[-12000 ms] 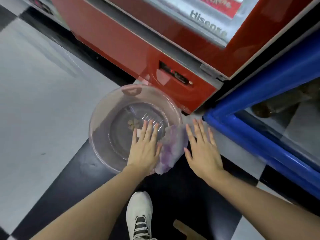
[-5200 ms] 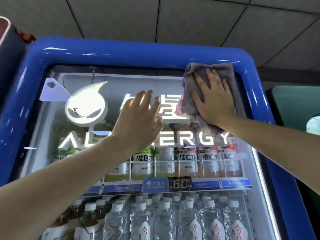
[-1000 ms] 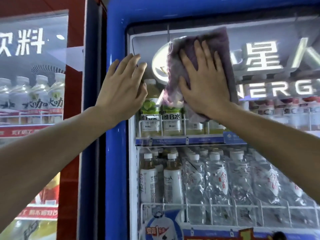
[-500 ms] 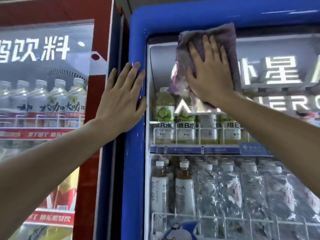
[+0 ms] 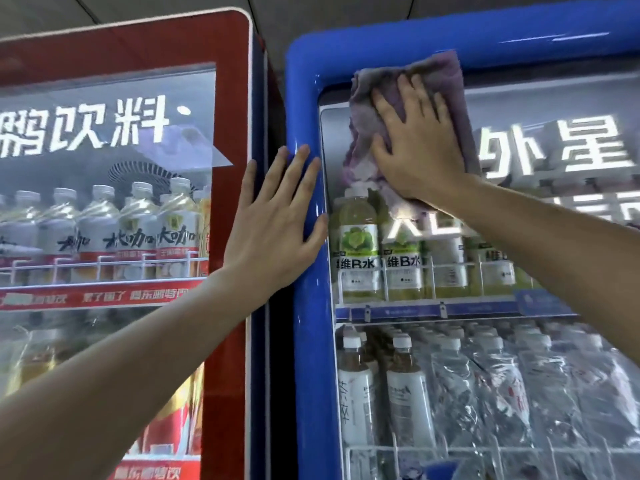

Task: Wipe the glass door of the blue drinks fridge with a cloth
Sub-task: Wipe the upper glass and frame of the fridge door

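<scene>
Right hand [image 5: 420,147], fingers flat and spread, is pressing the cloth [image 5: 408,88] onto the glass door [image 5: 485,375] at 12 o'clock, right in the door's top-left corner, cloth edge overlapping the blue frame [image 5: 308,341]. Left hand [image 5: 273,230], fingers straight and apart, gripping nothing, is resting on the frame's left post at 9 o'clock from the cloth. Judging progress: wiping is under way at the top; the middle and lower glass, toward 6 o'clock, look still to do. Glass is showing glare, lit lettering and bottles [image 5: 377,386] on shelves behind. Red fridge [image 5: 228,133] is standing just beside at 9 o'clock; grey ceiling above.
</scene>
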Tool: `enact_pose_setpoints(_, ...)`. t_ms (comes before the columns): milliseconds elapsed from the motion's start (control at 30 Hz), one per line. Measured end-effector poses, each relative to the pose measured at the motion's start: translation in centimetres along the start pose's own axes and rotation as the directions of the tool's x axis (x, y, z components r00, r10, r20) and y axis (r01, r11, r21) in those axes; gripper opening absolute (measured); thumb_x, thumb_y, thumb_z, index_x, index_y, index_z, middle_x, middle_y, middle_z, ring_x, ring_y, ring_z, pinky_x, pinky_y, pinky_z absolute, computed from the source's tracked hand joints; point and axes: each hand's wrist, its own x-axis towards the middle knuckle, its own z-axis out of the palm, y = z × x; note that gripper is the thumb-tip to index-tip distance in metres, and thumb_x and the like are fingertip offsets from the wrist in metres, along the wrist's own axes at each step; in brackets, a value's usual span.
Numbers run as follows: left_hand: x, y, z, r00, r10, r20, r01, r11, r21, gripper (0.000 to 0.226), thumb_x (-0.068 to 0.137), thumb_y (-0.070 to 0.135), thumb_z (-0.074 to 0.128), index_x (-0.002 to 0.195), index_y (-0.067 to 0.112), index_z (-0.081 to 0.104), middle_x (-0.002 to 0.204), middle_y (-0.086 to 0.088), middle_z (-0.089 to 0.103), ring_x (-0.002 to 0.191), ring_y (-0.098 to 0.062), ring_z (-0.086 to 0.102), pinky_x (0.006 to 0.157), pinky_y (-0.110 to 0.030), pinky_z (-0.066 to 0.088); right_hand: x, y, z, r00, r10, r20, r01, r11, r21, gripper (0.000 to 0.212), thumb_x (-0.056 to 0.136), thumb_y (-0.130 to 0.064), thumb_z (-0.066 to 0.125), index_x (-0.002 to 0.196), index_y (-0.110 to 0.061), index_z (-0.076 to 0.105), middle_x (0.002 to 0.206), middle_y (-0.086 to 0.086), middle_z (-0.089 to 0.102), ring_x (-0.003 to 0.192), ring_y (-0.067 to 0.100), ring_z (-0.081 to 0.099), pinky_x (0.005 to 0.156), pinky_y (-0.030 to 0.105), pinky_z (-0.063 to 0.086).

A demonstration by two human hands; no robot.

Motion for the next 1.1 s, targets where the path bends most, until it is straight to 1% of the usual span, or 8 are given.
enact_pose_setpoints(100, -0.3, -0.1, -0.1, 1.000, -0.027, -0.002, 0.027, 0.999, -0.039, 0.072, 0.105, 0.051, 0.024, 0.167, 0.016, 0.017, 0.175, -0.002, 0.011, 0.163, -0.022, 0.003, 0.130, -0.053, 0.000, -0.8, -1.0, 0.1, 1.000, 0.030, 0.003, -0.030, 1.000, 0.007, 0.072, 0.099, -0.050, 0.014, 0.166, -0.024, 0.012, 0.173, 0.016, 0.004, 0.160, 0.030, 0.002, 0.130, 0.048, 0.003)
enact_pose_setpoints(200, -0.4, -0.1, -0.1, 0.997, -0.072, -0.001, 0.072, 0.993, -0.095, 0.072, 0.104, 0.049, 0.023, 0.167, 0.015, 0.015, 0.175, -0.002, 0.011, 0.162, -0.021, 0.002, 0.131, -0.052, 0.001, -5.3, -2.6, 0.4, 1.000, -0.006, 0.017, 0.006, 1.000, -0.008, 0.070, 0.101, -0.048, 0.016, 0.166, -0.020, 0.010, 0.173, 0.015, 0.002, 0.160, 0.028, 0.001, 0.129, 0.046, 0.001)
enact_pose_setpoints(300, -0.6, -0.2, 0.0, 0.997, -0.083, -0.009, 0.081, 0.990, -0.112, 0.070, 0.105, 0.045, 0.023, 0.167, 0.013, 0.017, 0.175, -0.003, 0.013, 0.162, -0.021, 0.004, 0.131, -0.051, 0.001, -8.2, -4.3, 0.9, 0.999, -0.036, 0.003, 0.037, 0.999, -0.014, 0.072, 0.102, -0.045, 0.019, 0.165, -0.013, 0.013, 0.173, 0.015, 0.008, 0.160, 0.027, 0.005, 0.130, 0.047, 0.005)
enact_pose_setpoints(400, -0.6, -0.1, 0.2, 0.997, -0.078, -0.016, 0.075, 0.990, -0.120, 0.069, 0.104, 0.042, 0.023, 0.167, 0.013, 0.017, 0.175, -0.003, 0.014, 0.162, -0.021, 0.005, 0.131, -0.051, 0.001, -7.5, -4.3, 1.0, 0.999, -0.027, 0.020, 0.028, 0.999, -0.018, 0.073, 0.102, -0.046, 0.018, 0.165, -0.011, 0.011, 0.173, 0.013, 0.006, 0.160, 0.025, 0.004, 0.130, 0.045, 0.004)
enact_pose_setpoints(567, -0.7, -0.1, 0.4, 0.994, -0.102, -0.035, 0.098, 0.989, -0.114, 0.070, 0.102, 0.044, 0.022, 0.166, 0.016, 0.021, 0.175, -0.006, 0.016, 0.162, -0.022, 0.006, 0.130, -0.053, 0.003, -2.0, -4.5, 1.0, 0.996, -0.091, -0.008, 0.091, 0.996, 0.002, 0.070, 0.102, -0.043, 0.021, 0.165, -0.014, 0.016, 0.173, 0.011, 0.010, 0.160, 0.025, 0.008, 0.130, 0.045, 0.006)
enact_pose_setpoints(733, -0.7, 0.0, 0.3, 0.993, -0.116, -0.029, 0.113, 0.988, -0.103, 0.070, 0.102, 0.045, 0.022, 0.166, 0.018, 0.022, 0.175, -0.008, 0.012, 0.162, -0.023, 0.003, 0.130, -0.054, 0.003, 2.0, -5.5, 0.8, 0.998, -0.063, -0.011, 0.063, 0.998, 0.014, 0.068, 0.102, -0.041, 0.028, 0.166, -0.020, 0.016, 0.173, 0.011, 0.011, 0.160, 0.026, 0.007, 0.129, 0.044, 0.003)
enact_pose_setpoints(900, -0.9, -0.1, -0.1, 0.989, -0.134, -0.063, 0.122, 0.980, -0.157, 0.072, 0.100, 0.041, 0.026, 0.167, 0.015, 0.018, 0.176, -0.007, 0.007, 0.162, -0.022, 0.001, 0.131, -0.052, 0.004, -0.2, -5.9, 1.2, 0.998, -0.052, -0.017, 0.053, 0.999, 0.011, 0.070, 0.100, -0.044, 0.023, 0.166, -0.022, 0.017, 0.173, 0.011, 0.010, 0.160, 0.026, 0.006, 0.130, 0.047, 0.004)
enact_pose_setpoints(1100, -0.9, 0.0, -0.7, 0.976, -0.175, -0.129, 0.141, 0.962, -0.235, 0.072, 0.097, 0.030, 0.034, 0.165, 0.014, 0.022, 0.175, -0.006, 0.014, 0.162, -0.022, 0.008, 0.131, -0.050, 0.006, -5.8, -7.3, 1.5, 0.999, -0.050, -0.010, 0.050, 0.997, 0.054, 0.068, 0.100, -0.040, 0.024, 0.165, -0.019, 0.020, 0.173, 0.012, 0.011, 0.160, 0.028, 0.007, 0.129, 0.049, 0.007)
